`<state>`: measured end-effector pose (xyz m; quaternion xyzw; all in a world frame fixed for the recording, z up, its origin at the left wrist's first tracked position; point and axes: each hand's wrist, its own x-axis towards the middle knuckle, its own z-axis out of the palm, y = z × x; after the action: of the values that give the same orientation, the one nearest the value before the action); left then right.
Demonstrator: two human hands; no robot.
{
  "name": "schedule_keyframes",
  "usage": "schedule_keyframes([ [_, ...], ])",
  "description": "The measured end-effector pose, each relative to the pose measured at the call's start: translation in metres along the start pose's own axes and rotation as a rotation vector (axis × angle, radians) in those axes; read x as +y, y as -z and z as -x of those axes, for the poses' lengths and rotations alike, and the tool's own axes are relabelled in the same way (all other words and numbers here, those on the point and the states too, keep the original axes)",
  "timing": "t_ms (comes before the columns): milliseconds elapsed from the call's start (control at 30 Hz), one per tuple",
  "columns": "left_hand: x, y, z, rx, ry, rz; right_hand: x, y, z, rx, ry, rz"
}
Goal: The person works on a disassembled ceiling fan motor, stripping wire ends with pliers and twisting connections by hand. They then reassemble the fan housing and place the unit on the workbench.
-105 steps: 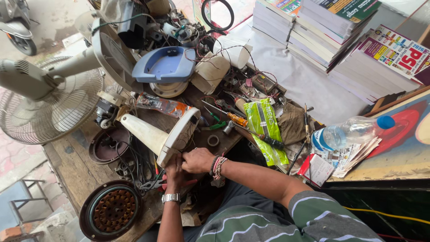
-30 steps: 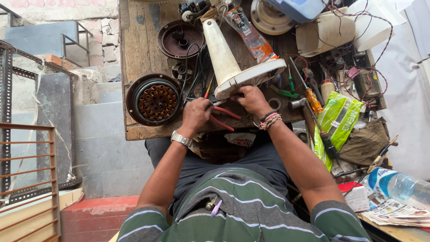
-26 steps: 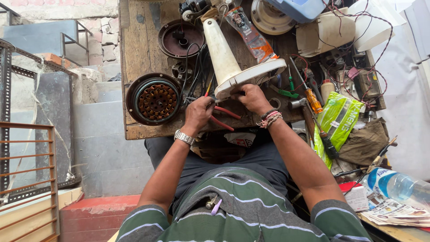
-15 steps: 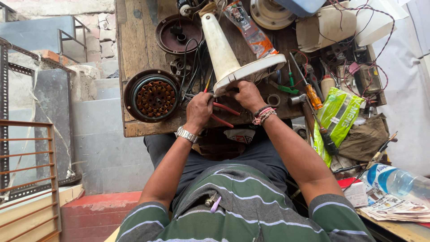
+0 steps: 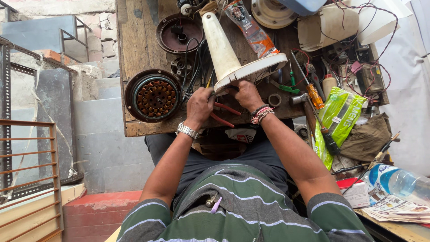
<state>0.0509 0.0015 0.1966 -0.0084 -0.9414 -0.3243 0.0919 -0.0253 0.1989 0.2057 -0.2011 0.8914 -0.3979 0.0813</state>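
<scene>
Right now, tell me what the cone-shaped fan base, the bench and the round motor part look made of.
Cone-shaped fan base: cream moulded plastic, smooth and grimy. Bench: bare weathered wood, with visible grain and cracks. Round motor part: dark metal shell, seemingly with coppery windings inside.

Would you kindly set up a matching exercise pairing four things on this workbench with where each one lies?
Things:
1. cream fan base
2. copper-wound motor
3. green packet
4. water bottle

Places:
A. bottom right, on newspapers
B. left of the left hand
C. right of the right hand
D. at both hands, lying on its side

Pairs: 1-D, 2-B, 3-C, 4-A
</scene>
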Motion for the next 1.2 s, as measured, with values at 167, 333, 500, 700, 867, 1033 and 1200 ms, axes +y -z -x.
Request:
schedule_keyframes([
  [167, 0.000, 0.004, -0.012, 0.056, -0.235, 0.059, -0.002, 0.004, 0.000, 0.050, 0.025, 0.038],
  [333, 0.004, 0.007, -0.022, 0.026, -0.187, 0.072, 0.000, 0.009, -0.002, 0.074, 0.058, 0.032],
  [500, 0.010, 0.009, -0.031, -0.006, -0.189, 0.108, 0.022, 0.044, 0.002, -0.024, -0.139, 0.053],
  [700, 0.015, 0.017, -0.034, -0.060, -0.187, 0.140, 0.043, 0.076, 0.022, 0.113, 0.031, 0.142],
  [867, 0.018, 0.026, -0.036, -0.094, -0.142, 0.040, 0.046, 0.087, 0.020, 0.177, -0.016, 0.582],
  [1033, 0.027, 0.026, -0.036, -0.104, -0.066, -0.006, 0.062, 0.099, 0.025, 0.344, 0.014, 0.386],
  [1200, 0.038, 0.026, -0.033, -0.078, -0.075, -0.021, 0.070, 0.099, 0.027, 0.530, -0.098, 0.014],
])
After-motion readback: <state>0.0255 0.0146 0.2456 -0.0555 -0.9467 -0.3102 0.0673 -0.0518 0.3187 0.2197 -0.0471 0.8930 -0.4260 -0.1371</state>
